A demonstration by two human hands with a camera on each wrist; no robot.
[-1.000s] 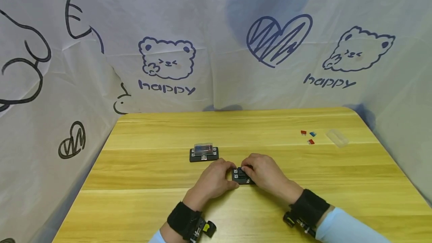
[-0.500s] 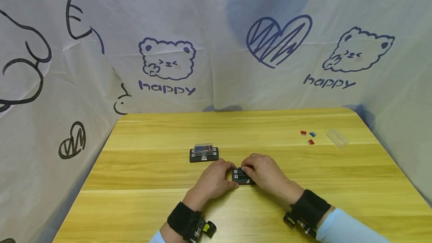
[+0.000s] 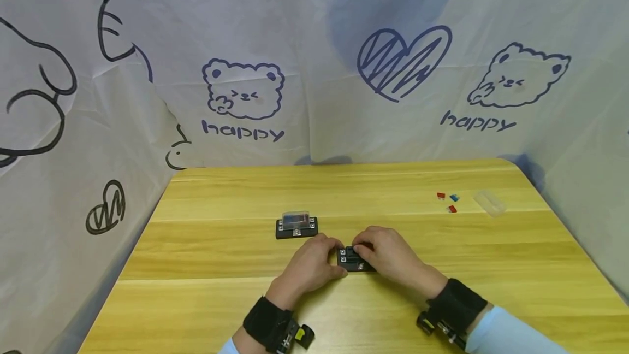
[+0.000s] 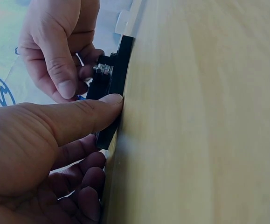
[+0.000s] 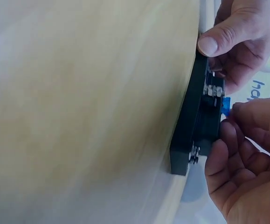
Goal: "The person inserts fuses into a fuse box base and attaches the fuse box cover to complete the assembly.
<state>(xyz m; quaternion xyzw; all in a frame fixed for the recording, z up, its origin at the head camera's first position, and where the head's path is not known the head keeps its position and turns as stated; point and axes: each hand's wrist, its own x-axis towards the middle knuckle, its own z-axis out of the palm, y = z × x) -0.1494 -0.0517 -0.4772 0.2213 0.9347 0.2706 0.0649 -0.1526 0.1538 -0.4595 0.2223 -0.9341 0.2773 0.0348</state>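
Observation:
On the table in front of me lies a black fuse box (image 3: 350, 266) with silver screw terminals and its cover off. My left hand (image 3: 312, 266) grips its left end, thumb on the near side and fingers on the far side. A small blue blade fuse (image 5: 226, 106) sticks up from the top of the box in the right wrist view. My right hand (image 3: 388, 253) pinches this fuse between thumb and index finger, other fingers curled beside the box. How deep the fuse sits in its slot is hidden.
A second fuse box (image 3: 297, 226) with a clear cover stands behind my left hand. Toward the back right lie two red fuses (image 3: 441, 196), a blue fuse (image 3: 454, 198) and a loose clear cover (image 3: 490, 203). White cloth (image 3: 314, 141) hangs behind the table.
My right hand has shifted very slightly to the right at the fuse box. The left hand keeps its grip. The whole head view has moved down a little.

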